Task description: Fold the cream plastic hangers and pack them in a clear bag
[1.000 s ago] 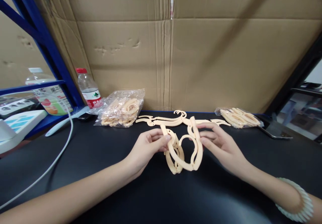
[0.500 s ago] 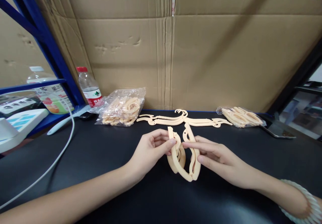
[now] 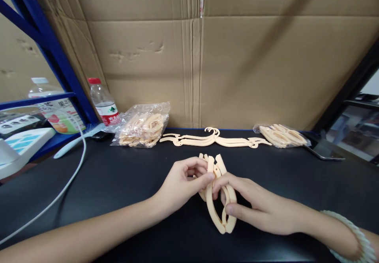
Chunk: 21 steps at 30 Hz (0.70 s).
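Between my hands is a folded beige plastic folding hanger, its curved arms meeting in a point toward me. My left hand pinches its upper left part between thumb and fingers. With bent fingers around the right arm, my right hand grips the other side; some fingertips are hidden behind the plastic. Further beige pieces show behind my left fingers, and I cannot tell whether they belong to the same hanger. Beyond my hands, unfolded beige hangers lie stretched out side by side on the black table.
A clear bag of folded hangers lies at back left, another bag at back right beside a phone. A red-capped bottle, a light-blue brush and a white cable are on the left. Cardboard stands behind.
The held hanger has come slightly nearer and its two arms are closer together at the top. My right hand has moved left and down, its fingers now curled into the hanger.
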Each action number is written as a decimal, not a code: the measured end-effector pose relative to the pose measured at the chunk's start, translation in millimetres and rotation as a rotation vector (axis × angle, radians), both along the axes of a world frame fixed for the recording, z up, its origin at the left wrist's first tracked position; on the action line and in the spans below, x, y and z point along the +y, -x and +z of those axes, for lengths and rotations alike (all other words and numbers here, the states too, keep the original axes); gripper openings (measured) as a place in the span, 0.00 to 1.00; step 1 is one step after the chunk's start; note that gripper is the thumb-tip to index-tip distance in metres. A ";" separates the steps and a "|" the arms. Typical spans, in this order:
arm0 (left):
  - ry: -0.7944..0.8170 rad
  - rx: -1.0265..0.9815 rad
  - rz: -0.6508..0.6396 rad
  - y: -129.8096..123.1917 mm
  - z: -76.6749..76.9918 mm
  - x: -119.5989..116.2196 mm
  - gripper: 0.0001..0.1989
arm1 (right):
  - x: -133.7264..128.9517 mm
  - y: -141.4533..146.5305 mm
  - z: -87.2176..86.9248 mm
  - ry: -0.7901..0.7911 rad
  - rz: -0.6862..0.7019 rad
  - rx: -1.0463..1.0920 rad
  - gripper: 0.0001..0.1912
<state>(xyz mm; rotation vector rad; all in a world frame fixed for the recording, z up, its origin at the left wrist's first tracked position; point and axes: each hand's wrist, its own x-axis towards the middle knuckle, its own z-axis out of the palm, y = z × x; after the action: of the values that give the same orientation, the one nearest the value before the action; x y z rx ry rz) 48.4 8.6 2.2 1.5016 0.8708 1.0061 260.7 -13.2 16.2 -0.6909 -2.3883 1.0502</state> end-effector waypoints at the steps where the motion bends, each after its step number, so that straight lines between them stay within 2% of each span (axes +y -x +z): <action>1: 0.010 -0.003 -0.017 -0.5 -0.3 -0.7 0.13 | 0.2 0.1 0.1 -0.009 0.012 0.004 0.11; 5: 0.020 -0.036 -0.024 1.5 -0.5 0.7 0.16 | 7.3 -4.0 -3.4 0.023 -0.030 0.095 0.14; 9: -0.090 0.001 0.058 7.6 -2.8 6.3 0.13 | 24.6 -12.4 -14.5 0.125 -0.261 0.208 0.12; 11: -0.201 0.092 0.061 9.7 -3.9 7.0 0.09 | 32.4 -14.5 -21.3 0.102 -0.360 0.193 0.12; 13: -0.368 0.244 0.045 11.2 -3.9 6.0 0.06 | 36.8 -14.8 -26.5 0.014 -0.414 0.125 0.10; 17: -0.742 0.556 -0.087 14.6 -2.6 2.3 0.10 | 35.7 -13.7 -27.3 -0.078 -0.413 -0.031 0.08; 21: -0.831 0.720 -0.167 15.8 -3.8 -0.6 0.15 | 33.0 -14.7 -21.1 -0.177 -0.392 -0.194 0.11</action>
<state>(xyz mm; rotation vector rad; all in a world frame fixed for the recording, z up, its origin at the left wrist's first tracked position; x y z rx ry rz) 32.7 8.0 -1.6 2.6992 0.8127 0.7179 275.5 19.8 -4.8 -1.1790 -2.3299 0.6258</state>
